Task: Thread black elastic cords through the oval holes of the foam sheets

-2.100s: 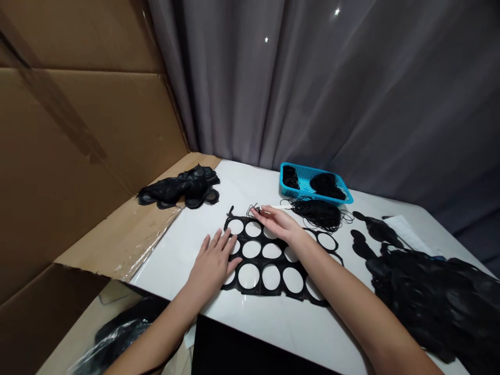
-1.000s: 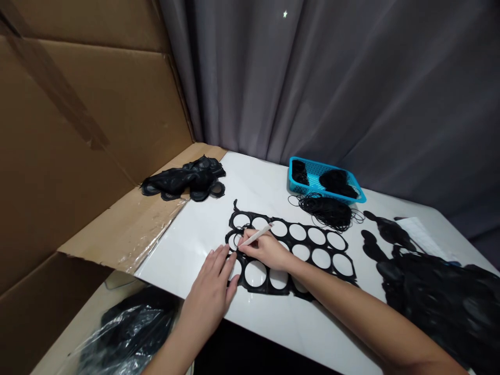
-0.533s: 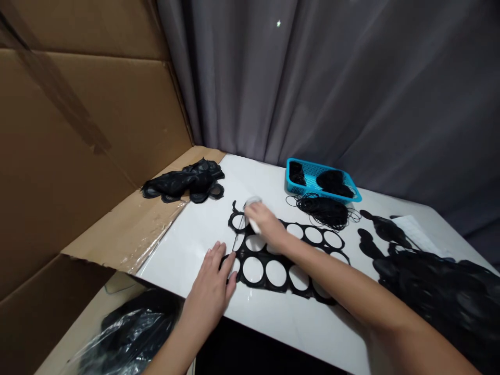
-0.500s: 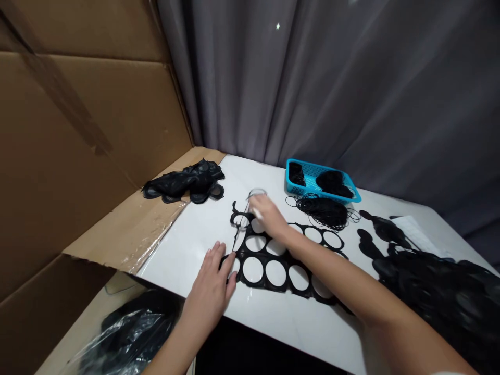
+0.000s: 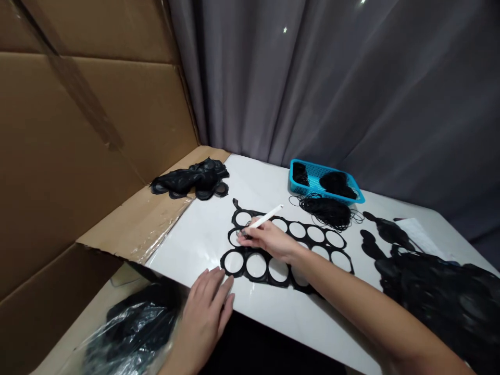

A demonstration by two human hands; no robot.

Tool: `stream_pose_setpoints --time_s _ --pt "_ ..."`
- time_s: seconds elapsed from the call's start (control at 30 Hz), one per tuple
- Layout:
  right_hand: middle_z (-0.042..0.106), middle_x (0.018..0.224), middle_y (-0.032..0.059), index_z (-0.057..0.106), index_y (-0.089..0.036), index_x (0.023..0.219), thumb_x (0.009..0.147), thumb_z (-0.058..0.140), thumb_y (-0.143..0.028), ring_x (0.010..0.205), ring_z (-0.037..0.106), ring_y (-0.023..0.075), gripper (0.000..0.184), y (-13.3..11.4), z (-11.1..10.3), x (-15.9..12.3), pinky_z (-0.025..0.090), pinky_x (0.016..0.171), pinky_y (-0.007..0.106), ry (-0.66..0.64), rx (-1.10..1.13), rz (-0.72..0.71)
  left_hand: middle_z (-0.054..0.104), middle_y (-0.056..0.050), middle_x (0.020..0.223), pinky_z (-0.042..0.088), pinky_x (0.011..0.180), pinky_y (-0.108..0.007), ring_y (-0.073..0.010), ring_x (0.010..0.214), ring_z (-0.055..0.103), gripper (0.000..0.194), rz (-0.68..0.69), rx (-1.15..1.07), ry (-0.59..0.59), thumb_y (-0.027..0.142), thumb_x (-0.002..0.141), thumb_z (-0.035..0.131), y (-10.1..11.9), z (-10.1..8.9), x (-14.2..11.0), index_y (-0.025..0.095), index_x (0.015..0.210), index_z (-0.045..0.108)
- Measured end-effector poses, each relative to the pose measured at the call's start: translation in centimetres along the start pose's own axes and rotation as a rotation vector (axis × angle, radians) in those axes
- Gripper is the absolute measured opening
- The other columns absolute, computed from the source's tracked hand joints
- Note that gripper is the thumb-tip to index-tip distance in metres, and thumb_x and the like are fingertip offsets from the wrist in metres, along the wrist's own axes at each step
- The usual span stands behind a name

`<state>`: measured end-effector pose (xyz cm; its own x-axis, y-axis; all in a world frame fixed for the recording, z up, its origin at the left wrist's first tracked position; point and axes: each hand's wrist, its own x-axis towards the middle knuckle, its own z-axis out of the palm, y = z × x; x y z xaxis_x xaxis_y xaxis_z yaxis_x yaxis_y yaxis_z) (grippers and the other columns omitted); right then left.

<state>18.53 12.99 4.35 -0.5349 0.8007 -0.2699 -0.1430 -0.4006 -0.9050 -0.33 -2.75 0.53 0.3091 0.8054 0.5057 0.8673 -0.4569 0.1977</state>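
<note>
My right hand point(image 5: 269, 240) rests on the upper left part of a black sheet cut with rows of round holes point(image 5: 245, 264). It is shut on a slim white pen point(image 5: 267, 216), whose tip sits among fine black threads near the sheet's left holes. My left hand point(image 5: 205, 307) lies at the table's front edge, just below the sheet's lower left corner. Its fingers are slightly apart and hold nothing. The right hand and forearm hide part of the sheet.
A blue plastic basket point(image 5: 308, 174) holds black bundles, with a tangle of black cord point(image 5: 326, 212) beside it. Black cut sheets lie piled at right point(image 5: 429, 291) and on the cardboard at left point(image 5: 191, 179). A plastic bag of black material point(image 5: 136, 328) sits below the table edge.
My right hand has come down onto the sheet's left holes, with the white pen showing clearly in it. My left hand has slid back toward the table's front edge, off the sheet.
</note>
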Motion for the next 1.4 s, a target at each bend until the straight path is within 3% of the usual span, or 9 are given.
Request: stream_pose_setpoints --time_s 0.13,0.27,0.7,0.87,0.97,1.1,1.13,1.3,1.4 --pt "0.067 0.09 0.0027 0.051 -0.02 0.08 0.09 0.063 -0.034 0.084 0.065 0.0169 0.02 1.8 1.8 -3.1 0.052 0.078 0.031 -0.138 -0.331 -0.062 0.062 -0.011 0.131 0.044 0.109 -0.049 -0.0273 0.126 0.056 0.035 -0.005 -0.006 -0.028 0.016 0.098 0.052 0.4 0.5 -1.1 0.02 0.132 0.054" --pt "0.063 0.087 0.0007 0.047 -0.021 0.073 0.092 0.057 -0.027 0.088 0.06 0.0183 0.022 2.6 2.3 -4.5 0.045 0.077 0.03 -0.114 -0.69 -0.174 0.062 -0.011 0.133 0.042 0.111 -0.049 -0.0272 0.128 0.054 0.036 -0.007 0.002 -0.045 0.016 0.098 0.051 0.4 0.7 -1.3 0.018 0.133 0.053" --pt "0.055 0.084 -0.0005 0.047 -0.021 0.076 0.094 0.055 -0.017 0.077 0.052 0.0142 0.021 3.4 2.4 -4.7 0.04 0.068 0.025 -0.147 -0.924 -0.446 0.065 -0.013 0.127 0.043 0.108 -0.049 -0.0291 0.124 0.056 0.035 0.061 0.05 -0.022 0.012 0.096 0.051 0.3 0.8 -0.7 0.011 0.13 0.057" --pt "0.062 0.099 0.0079 0.054 -0.019 0.091 0.093 0.048 -0.006 0.091 0.053 0.0213 0.015 3.2 2.9 -5.0 0.045 0.079 0.032 -0.286 -1.326 -0.738 0.067 -0.013 0.121 0.043 0.108 -0.048 -0.0292 0.119 0.059 0.031 0.105 0.082 -0.026 0.012 0.095 0.051 0.0 0.8 -0.4 0.008 0.126 0.059" --pt "0.063 0.097 0.0073 0.054 -0.02 0.09 0.091 0.049 -0.006 0.089 0.053 0.0217 0.015 1.0 1.5 -2.8 0.045 0.079 0.031 -0.088 -1.36 -0.831 0.068 -0.012 0.119 0.043 0.107 -0.047 -0.0284 0.117 0.06 0.03 0.135 0.095 -0.025 0.013 0.096 0.05 -0.2 0.7 -0.2 0.01 0.124 0.06" --pt "0.056 0.081 0.005 0.047 -0.022 0.079 0.096 0.041 -0.016 0.078 0.051 0.0216 0.019 -3.2 -2.4 0.9 0.042 0.075 0.034 0.417 -1.223 -0.783 0.068 -0.011 0.119 0.043 0.108 -0.046 -0.0278 0.117 0.06 0.031 0.163 0.11 -0.021 0.014 0.096 0.051 -0.7 0.7 -0.2 0.01 0.125 0.06" --pt "0.055 0.078 0.0034 0.046 -0.022 0.077 0.095 0.043 -0.018 0.074 0.051 0.0203 0.019 -3.9 -3.3 1.4 0.042 0.073 0.033 0.475 -1.177 -0.745 0.068 -0.011 0.119 0.042 0.108 -0.046 -0.0277 0.116 0.06 0.031 0.169 0.109 -0.014 0.015 0.096 0.052 -0.9 0.7 -0.2 0.01 0.126 0.06" --pt "0.06 0.067 -0.0016 0.048 -0.021 0.07 0.085 0.059 -0.022 0.064 0.057 0.0146 0.019 -5.0 -6.4 0.9 0.046 0.058 0.024 0.38 -0.847 -0.306 0.068 -0.011 0.119 0.042 0.107 -0.047 -0.0277 0.115 0.061 0.032 0.194 0.067 0.032 0.019 0.096 0.054 -2.1 1.2 -0.3 0.013 0.127 0.059" --pt "0.065 0.072 0.001 0.051 -0.02 0.071 0.083 0.059 -0.02 0.062 0.059 0.013 0.014 -5.9 -9.6 0.4 0.047 0.052 0.021 0.514 -0.747 -0.196 0.068 -0.01 0.117 0.042 0.107 -0.047 -0.0273 0.114 0.062 0.029 0.204 0.034 0.046 0.02 0.097 0.054 -2.7 1.4 0.1 0.016 0.125 0.06"
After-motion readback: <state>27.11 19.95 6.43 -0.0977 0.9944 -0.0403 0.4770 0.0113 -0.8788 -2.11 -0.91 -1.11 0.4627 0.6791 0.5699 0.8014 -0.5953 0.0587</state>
